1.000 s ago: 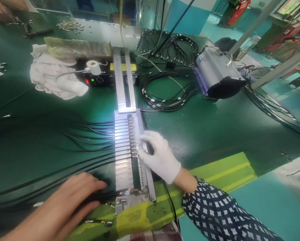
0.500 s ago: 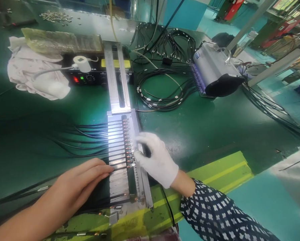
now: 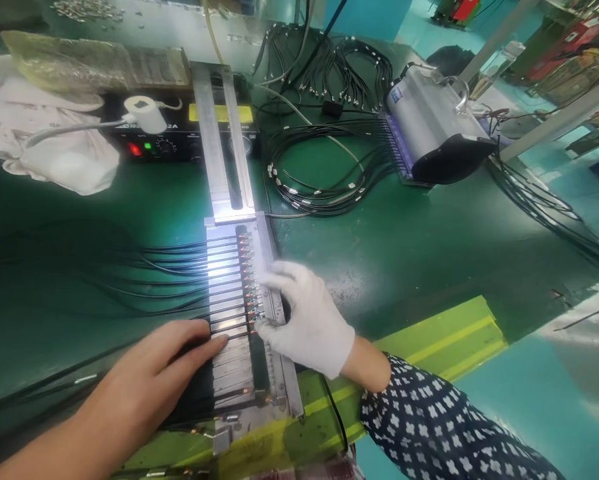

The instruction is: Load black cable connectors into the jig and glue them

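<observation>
A slotted metal fixture (image 3: 232, 363) holds several black cables (image 3: 174, 283) side by side, their bare coppery ends over a dark groove. My left hand (image 3: 149, 367), bare, lies at the fixture's left edge, with its thumb and fingers around the lowest cable of the row. On the right side, my right hand (image 3: 307, 320) wears a white glove. Its thumb is at the connector end of that same cable and its index finger reaches over the upper ends, the two tips apart. Whether the thumb pinches anything is hidden.
Behind the fixture stands a black control box (image 3: 174, 143) under a metal rail (image 3: 214, 147). Coiled black cables (image 3: 319, 197) lie beyond my right hand, near a silver cylindrical device (image 3: 429, 127). White cloth (image 3: 44, 133) sits at the left. Yellow-green tape (image 3: 444, 347) lines the front edge.
The view has shifted a little to the right. My left thumb has come apart from the fingers along the cable, and my right thumb has moved lower along the connector row.
</observation>
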Available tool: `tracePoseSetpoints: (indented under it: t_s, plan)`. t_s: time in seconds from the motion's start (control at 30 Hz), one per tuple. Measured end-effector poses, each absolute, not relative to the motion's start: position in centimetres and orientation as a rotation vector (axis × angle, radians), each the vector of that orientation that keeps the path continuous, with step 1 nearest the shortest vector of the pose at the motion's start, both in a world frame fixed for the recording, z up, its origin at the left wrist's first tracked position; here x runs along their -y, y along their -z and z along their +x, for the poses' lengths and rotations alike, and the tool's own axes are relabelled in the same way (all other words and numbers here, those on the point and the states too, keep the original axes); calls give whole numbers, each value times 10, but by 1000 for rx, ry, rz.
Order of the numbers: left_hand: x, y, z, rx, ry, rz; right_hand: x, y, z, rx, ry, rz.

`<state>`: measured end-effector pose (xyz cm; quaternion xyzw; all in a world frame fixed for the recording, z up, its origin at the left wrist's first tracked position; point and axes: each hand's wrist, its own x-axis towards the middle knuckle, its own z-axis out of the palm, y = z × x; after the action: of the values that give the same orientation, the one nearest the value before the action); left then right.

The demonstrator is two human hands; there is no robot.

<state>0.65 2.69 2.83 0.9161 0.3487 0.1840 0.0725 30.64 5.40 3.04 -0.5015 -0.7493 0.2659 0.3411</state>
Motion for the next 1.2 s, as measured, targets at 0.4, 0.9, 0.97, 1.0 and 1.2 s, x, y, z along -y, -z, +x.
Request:
tracePoseSetpoints:
  t_s: [0.4,0.9,0.97,1.0,1.2]
  plan:
    - [-2,-31,5,-1051,-488,2531,-54,-22,308,1998,-638,-1291]
    - [-16,-53,32,-1088,-696,2553,-55,-20,308,1955,-634,-1278]
    - [-19,-51,38,-1090,-770,2628,-55,-21,308,1951,-635,-1277]
    - [-20,-50,40,-1093,-803,2670,-55,-22,307,1947,-637,-1282]
    - [-16,-33,31,-1109,-722,2756,-55,-25,307,1944,-677,-1301]
